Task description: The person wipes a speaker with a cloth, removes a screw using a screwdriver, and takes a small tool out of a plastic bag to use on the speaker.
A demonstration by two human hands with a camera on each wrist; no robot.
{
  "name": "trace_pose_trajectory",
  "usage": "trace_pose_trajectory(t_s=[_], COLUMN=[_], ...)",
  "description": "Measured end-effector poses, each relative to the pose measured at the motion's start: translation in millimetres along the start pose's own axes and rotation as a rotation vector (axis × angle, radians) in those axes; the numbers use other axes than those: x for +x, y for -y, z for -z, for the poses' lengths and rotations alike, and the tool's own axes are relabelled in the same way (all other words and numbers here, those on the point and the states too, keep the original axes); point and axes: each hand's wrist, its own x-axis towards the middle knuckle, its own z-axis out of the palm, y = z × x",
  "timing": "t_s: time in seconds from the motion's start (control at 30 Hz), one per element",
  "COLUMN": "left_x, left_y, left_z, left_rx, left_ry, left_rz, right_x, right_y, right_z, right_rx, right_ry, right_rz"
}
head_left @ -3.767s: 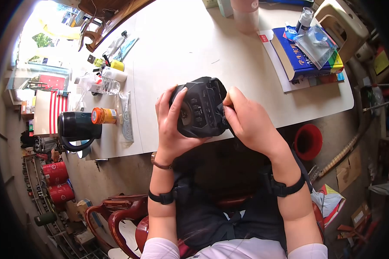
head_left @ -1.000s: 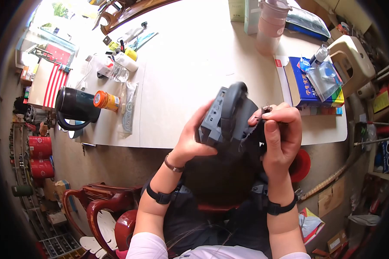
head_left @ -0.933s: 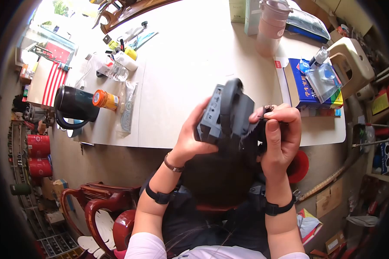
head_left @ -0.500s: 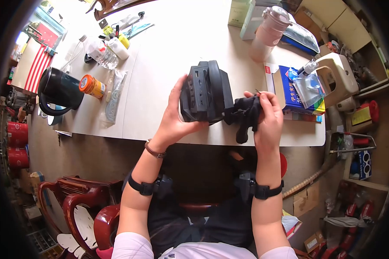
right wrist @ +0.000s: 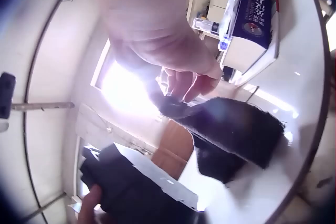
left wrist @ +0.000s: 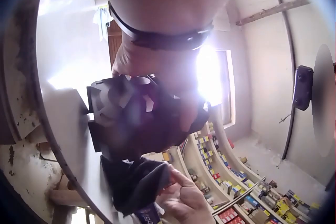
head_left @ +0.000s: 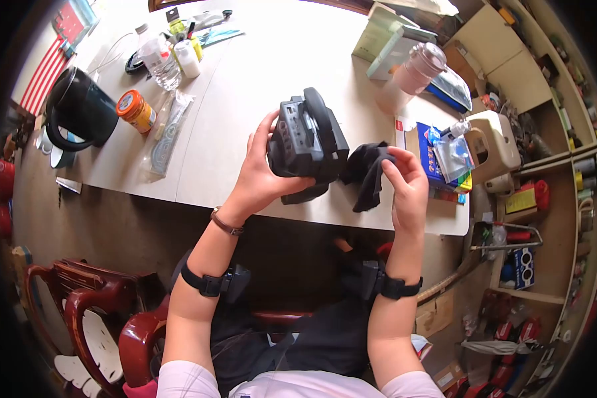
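A black portable speaker (head_left: pixel 297 136) with a thick carry handle and a panel of ports and buttons is held over the table's front part. My left hand (head_left: pixel 259 174) grips it from the left side, thumb along its lower edge. To its right, my right hand (head_left: pixel 410 189) pinches a black cloth (head_left: pixel 366 174) between thumb and fingers. The cloth hangs folded close beside the speaker. In the right wrist view, the cloth (right wrist: pixel 236 129) droops from the fingertips, with the speaker (right wrist: pixel 139 190) apart below it. The left wrist view shows the dark speaker (left wrist: pixel 131 121) above the cloth.
On the white table (head_left: pixel 245 86), a black kettle (head_left: pixel 86 109), an orange-lidded jar (head_left: pixel 136 111) and a water bottle (head_left: pixel 158 60) stand left. A pink tumbler (head_left: pixel 414 73) and a blue book (head_left: pixel 431 159) are right. A red wooden chair (head_left: pixel 93 312) stands front left.
The right hand was at the speaker's side earlier; now it is further right with the cloth hanging open. The speaker has been turned in the left hand, and the head view has shifted.
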Motion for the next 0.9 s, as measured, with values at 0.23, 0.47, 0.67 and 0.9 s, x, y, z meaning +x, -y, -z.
trace_pose_trajectory(t_s=[0.23, 0.47, 0.67, 0.9], left_x=[-8.3, -22.4, -42.5, -39.1], left_y=[-4.2, -14.5, -41.4, -28.4], left_z=[-6.1, -27.4, -35.8, -46.5], left_rx=[-0.002, 0.31, 0.311, 0.348], left_ry=[-0.059, -0.236, -0.348, -0.407], left_rz=[0.02, -0.053, -0.362, -0.371], right_x=[-17.8, -30.0, -34.2, -35.9], right_y=[8.0, 19.5, 15.1, 13.4], right_z=[-43.2, -68.9, -70.6, -73.2], right_rx=[0.289, 0.13, 0.069, 0.052], right_ry=[0.161, 0.102, 0.116, 0.143], right_rz=[0.216, 0.161, 0.082, 0.171])
